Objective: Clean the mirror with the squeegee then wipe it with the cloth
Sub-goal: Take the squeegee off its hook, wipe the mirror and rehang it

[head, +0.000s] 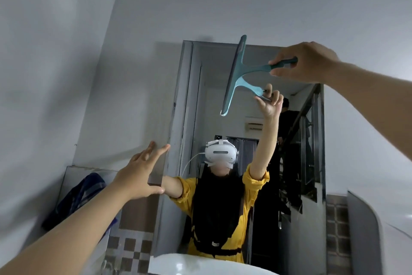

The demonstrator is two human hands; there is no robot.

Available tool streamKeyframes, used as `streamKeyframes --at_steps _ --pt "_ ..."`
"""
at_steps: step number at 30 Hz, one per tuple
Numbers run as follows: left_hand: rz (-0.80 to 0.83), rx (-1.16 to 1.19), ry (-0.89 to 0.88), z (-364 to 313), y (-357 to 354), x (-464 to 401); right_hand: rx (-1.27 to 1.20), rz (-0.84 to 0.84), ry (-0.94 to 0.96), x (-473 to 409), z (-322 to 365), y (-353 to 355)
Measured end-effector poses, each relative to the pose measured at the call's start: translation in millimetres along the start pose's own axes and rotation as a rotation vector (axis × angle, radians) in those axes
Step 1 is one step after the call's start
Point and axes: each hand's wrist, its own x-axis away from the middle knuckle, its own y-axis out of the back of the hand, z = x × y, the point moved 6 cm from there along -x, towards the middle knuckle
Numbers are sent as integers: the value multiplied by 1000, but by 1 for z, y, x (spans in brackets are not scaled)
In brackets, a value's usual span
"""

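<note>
Mirror [200, 101]: hung on the wall above the basin, tall and narrow; the squeegee pass is judged to be in hand, near the top.
Cloth [75, 199]: a dark fabric is draped at the lower left, beside the mirror; it is presumed to be the wiping cloth, though this cannot be confirmed.
Left hand [140, 174]: spread open with nothing held, fingers at the mirror's left edge; contact with the glass cannot be told.
Squeegee [236, 74]: held high before the upper glass, blade nearly upright.
Right hand [305, 63]: closed around the squeegee's handle.
Advice: the blade should be laid flat along its whole length and drawn in overlapping strokes under even pressure.
Hidden: blade contact cannot be made out; wetness or streaks are not discernible; the mirror's bottom is cut off by the basin [211, 263].
</note>
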Motion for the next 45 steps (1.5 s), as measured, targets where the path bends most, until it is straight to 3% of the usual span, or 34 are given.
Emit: streamKeyframes --at_steps 14,24,36,45 --pt "10 -19 14 5 -4 -6 0 -31 -190 77 -90 28" --pt "16 -23 1 8 -7 -7 5 -12 -345 118 -102 28" --pt "-10 -13 -51 8 -10 -7 -243 -73 -680 151 -19 -33" --pt "-7 -69 -31 5 -10 -6 -697 -351 -1152 127 80 -77"
